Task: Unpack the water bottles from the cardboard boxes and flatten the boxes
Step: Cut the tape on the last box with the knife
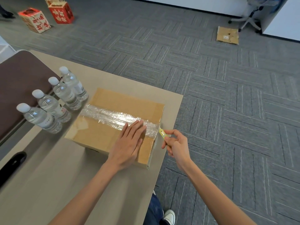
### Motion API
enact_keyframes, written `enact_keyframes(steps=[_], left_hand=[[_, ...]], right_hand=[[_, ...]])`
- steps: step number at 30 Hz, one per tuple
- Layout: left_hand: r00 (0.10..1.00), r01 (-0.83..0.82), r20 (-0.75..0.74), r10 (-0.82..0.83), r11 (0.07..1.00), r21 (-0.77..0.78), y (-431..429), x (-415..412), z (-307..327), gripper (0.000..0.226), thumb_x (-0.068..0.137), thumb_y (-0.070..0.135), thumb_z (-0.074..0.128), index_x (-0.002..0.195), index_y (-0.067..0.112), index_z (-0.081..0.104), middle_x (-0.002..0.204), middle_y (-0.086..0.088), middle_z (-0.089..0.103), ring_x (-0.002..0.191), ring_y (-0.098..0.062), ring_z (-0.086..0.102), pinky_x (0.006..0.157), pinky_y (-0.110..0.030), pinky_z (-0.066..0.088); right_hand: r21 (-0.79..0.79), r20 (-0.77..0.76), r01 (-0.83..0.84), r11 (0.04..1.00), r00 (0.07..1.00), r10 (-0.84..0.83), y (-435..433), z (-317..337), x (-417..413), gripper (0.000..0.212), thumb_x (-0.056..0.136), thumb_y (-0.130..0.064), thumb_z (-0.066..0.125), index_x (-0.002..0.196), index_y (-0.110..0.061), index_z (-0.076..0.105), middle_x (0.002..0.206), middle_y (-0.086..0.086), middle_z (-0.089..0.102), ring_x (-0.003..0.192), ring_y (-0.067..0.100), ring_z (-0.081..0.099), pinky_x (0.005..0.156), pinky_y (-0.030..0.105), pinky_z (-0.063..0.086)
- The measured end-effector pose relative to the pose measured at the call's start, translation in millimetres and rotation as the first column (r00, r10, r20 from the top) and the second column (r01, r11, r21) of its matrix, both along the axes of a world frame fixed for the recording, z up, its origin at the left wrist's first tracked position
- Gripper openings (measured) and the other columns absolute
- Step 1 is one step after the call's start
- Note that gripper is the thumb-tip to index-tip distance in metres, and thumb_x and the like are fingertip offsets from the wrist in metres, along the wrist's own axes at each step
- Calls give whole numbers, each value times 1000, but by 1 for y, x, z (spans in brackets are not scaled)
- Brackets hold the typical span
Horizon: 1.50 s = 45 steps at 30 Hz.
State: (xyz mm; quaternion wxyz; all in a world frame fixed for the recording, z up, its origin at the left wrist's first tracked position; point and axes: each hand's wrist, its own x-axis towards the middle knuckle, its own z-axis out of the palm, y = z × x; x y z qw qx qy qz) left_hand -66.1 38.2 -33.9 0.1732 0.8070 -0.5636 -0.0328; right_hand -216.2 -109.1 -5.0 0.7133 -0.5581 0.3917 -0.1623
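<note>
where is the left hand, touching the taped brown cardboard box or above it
Touching: the head view shows the left hand flat on the brown cardboard box top, fingertips on its clear tape.

A sealed cardboard box [113, 125] lies on the beige table [48, 176], wrapped in clear tape [116, 117]. The left hand [129, 143] presses flat on its top; the right hand [175, 143] grips a yellow cutter [163, 133] at the box's taped edge. Four water bottles [53, 101] stand just beside the box.

cardboard box [103, 135] hides its contents; blade of the cutter [162, 133] too small to tell.
</note>
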Motion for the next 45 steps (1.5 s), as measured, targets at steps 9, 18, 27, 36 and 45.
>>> enact_keyframes(steps=[9,18,27,36,45], left_hand=[[1000,-2,4,2,1000,-19,-1,1,-3,49,104,28,23,150,16,34,159,3,28,149,-11,16,123,-42,10],[1000,3,-2,-3,1000,-28,-1,1,-3,50,103,27,22,150,16,33,159,3,28,149,-11,16,122,-42,11],[1000,4,-23,-5,1000,-28,2,3,1,49,104,29,24,151,18,32,159,5,27,149,-8,15,123,-39,6],[976,-110,-205,75,980,-164,-4,5,12,39,106,34,34,136,16,50,142,5,46,133,-9,39,116,-32,28],[931,-356,-186,313,891,-281,0,62,20,8,97,16,59,92,12,63,99,2,56,93,-19,53,83,-34,43]], right_hand=[[-3,-21,-35,999,999,35,11,3,-6,20,96,3,47,107,-7,61,62,14,60,38,12,26,37,21,21],[-51,-94,-205,977,975,200,38,5,-23,22,97,1,48,106,-12,63,62,12,63,39,10,33,39,19,27],[-184,-193,-296,937,946,261,18,13,-28,24,86,3,53,94,-14,67,53,10,63,41,16,34,43,23,29],[-368,-198,-228,902,966,164,-18,30,-3,28,86,4,49,94,-17,66,53,8,64,41,16,34,42,23,31],[-431,-229,-350,832,934,274,-33,36,115,25,88,4,50,101,-12,63,57,10,65,43,10,54,47,18,41]])
